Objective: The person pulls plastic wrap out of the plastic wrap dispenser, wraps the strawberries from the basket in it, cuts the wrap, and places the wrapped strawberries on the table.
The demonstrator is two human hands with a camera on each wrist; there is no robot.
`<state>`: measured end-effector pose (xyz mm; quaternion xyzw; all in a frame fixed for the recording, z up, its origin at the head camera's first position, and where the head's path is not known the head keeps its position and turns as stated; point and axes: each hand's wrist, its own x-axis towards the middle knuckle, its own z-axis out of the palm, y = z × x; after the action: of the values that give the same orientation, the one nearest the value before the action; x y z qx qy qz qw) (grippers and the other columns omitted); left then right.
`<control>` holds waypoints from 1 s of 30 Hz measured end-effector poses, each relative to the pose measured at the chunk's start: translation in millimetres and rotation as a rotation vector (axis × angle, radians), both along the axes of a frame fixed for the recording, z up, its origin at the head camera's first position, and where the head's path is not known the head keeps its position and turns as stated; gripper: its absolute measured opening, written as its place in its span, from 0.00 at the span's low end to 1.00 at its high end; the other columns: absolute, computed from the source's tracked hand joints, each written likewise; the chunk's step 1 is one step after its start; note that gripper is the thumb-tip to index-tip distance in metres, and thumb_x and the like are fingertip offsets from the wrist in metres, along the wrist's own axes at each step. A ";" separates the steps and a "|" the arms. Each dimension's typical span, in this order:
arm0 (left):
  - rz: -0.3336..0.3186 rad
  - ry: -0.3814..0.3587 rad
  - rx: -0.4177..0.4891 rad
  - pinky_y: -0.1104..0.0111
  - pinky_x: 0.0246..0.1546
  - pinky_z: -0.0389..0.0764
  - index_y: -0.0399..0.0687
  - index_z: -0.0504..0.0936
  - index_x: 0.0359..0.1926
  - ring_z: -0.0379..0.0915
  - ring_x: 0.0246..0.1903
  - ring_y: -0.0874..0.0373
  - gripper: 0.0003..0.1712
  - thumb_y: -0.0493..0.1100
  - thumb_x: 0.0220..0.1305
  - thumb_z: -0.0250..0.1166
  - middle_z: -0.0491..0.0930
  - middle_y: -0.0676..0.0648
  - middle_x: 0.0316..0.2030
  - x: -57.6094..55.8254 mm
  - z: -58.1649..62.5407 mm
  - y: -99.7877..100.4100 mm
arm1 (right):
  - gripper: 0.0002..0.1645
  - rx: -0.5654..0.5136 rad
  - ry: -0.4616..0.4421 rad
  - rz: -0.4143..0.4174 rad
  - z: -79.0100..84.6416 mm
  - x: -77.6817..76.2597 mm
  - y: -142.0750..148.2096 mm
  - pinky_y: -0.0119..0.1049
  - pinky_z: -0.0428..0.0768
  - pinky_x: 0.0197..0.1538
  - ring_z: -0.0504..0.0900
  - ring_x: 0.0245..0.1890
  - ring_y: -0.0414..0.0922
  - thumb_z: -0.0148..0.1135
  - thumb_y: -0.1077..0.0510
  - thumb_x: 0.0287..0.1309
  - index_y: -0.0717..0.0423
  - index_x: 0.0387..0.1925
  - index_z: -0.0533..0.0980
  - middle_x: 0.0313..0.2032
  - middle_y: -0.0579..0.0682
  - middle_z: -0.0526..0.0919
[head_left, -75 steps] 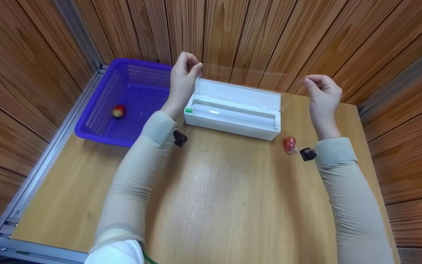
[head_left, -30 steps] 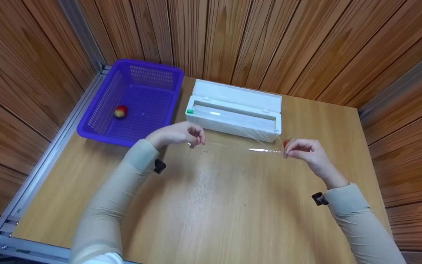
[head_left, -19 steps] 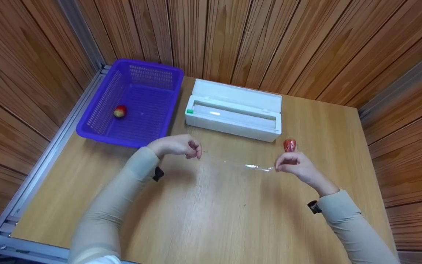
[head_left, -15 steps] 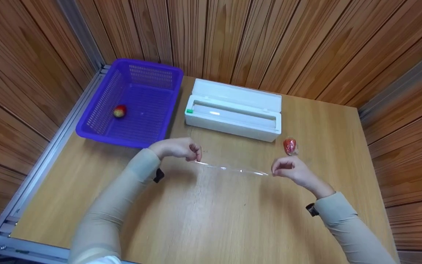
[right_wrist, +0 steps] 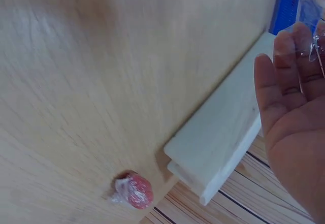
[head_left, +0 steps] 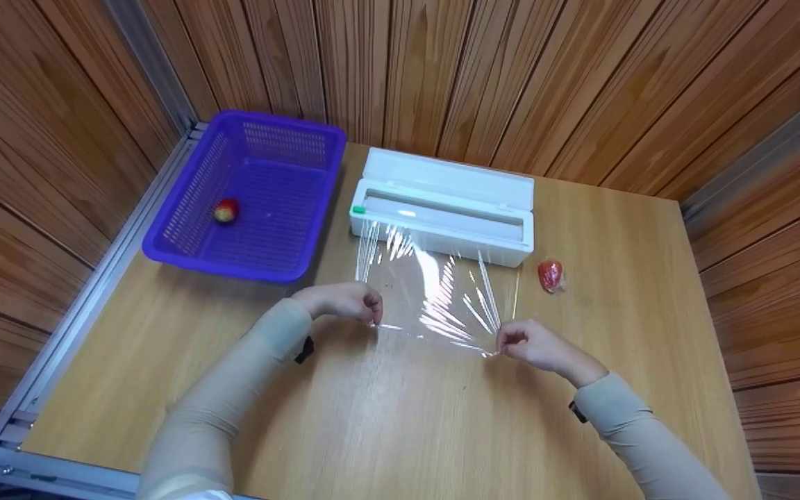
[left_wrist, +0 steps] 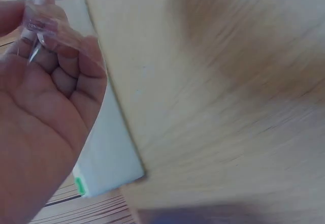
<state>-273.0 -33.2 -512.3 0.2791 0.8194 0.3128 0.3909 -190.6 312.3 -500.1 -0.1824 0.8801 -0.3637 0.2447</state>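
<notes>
at the near side of a white box (head_left: 442, 199) on a wooden table (head_left: 400, 430), a person holds a sheet of clear film (head_left: 431, 292), the left hand (head_left: 351, 302) pinching its near edge at the left, the right hand (head_left: 535, 344) pinching the same edge at the right. both hands have come nearer the person than half a second earlier, and the clear film, then little more than a glinting strip, now shows as a broad, creased sheet reaching back to the box. for the work in hand, that appears to mean more of it is out and pulled taut; its far end looks joined to the box, likely the main thing holding it back.

the lid (head_left: 448, 177) is open on the far side, a pale roll (head_left: 442, 214) lies within, and a small green piece (head_left: 358, 209) sits at the left end. to the left, a purple basket (head_left: 223, 267) holds a red and yellow fruit (head_left: 226, 210); to the right, apart from the hand, lies a red item in clear wrapping (head_left: 551, 275). both lie outside the sheet's path. a plank wall (head_left: 476, 83) rises behind. whether the sheet touches the tabletop cannot be told.
</notes>
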 end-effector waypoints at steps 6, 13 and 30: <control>0.033 0.038 -0.021 0.73 0.31 0.67 0.45 0.77 0.30 0.65 0.29 0.61 0.08 0.35 0.51 0.52 0.74 0.51 0.27 4.0 -18.8 2.6 | 0.07 0.075 0.022 0.000 -20.8 -0.5 -3.6 0.32 0.73 0.28 0.72 0.25 0.42 0.52 0.63 0.50 0.53 0.27 0.77 0.27 0.48 0.77; 0.049 0.106 -0.066 0.71 0.31 0.68 0.46 0.77 0.32 0.66 0.30 0.60 0.09 0.34 0.52 0.52 0.75 0.51 0.29 7.9 -33.2 4.9 | 0.04 0.129 0.034 -0.002 -39.3 1.6 -6.1 0.31 0.73 0.29 0.71 0.28 0.41 0.54 0.62 0.51 0.54 0.29 0.75 0.28 0.43 0.74; 0.048 0.201 -0.138 0.71 0.30 0.67 0.53 0.77 0.30 0.67 0.29 0.60 0.09 0.35 0.50 0.54 0.74 0.54 0.25 12.6 -47.8 4.4 | 0.06 0.190 0.175 0.024 -62.2 4.9 -7.2 0.32 0.69 0.35 0.69 0.30 0.38 0.55 0.62 0.50 0.47 0.26 0.74 0.27 0.38 0.72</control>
<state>-260.5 -28.7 -560.1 0.2617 0.8804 0.2357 0.3176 -185.7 305.1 -562.3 -0.2000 0.9264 -0.2584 0.1873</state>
